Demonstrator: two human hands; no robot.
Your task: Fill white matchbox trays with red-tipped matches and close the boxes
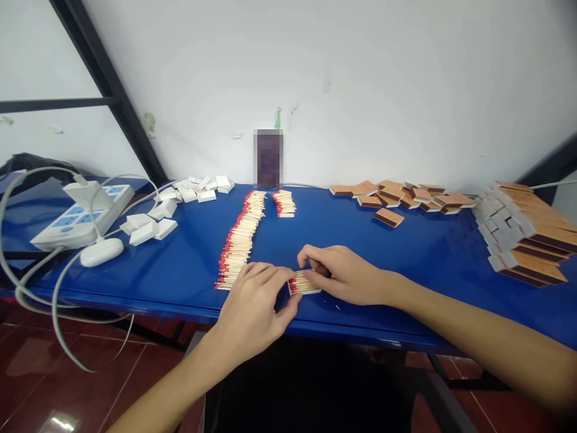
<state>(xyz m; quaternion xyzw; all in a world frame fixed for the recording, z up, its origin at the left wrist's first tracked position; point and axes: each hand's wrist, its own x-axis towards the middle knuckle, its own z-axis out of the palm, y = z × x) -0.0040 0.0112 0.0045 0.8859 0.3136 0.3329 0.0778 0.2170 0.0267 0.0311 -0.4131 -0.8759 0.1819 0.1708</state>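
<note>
Both my hands meet near the front edge of the blue table (180, 270). Between them lies a small white tray of red-tipped matches (303, 283). My left hand (256, 300) curls its fingers round the tray's left end. My right hand (342, 273) pinches the tray from the right and above. A long row of loose matches (238, 240) runs from my left hand toward the wall. A shorter pile of matches (283, 202) lies beside it at the back.
Several white inner trays (180, 201) lie scattered at the back left. A white power strip (81, 213) with cables and a white adapter (101, 251) sit at the far left. Brown matchbox sleeves (406, 197) lie at the back right, and stacked boxes (523, 231) at the far right.
</note>
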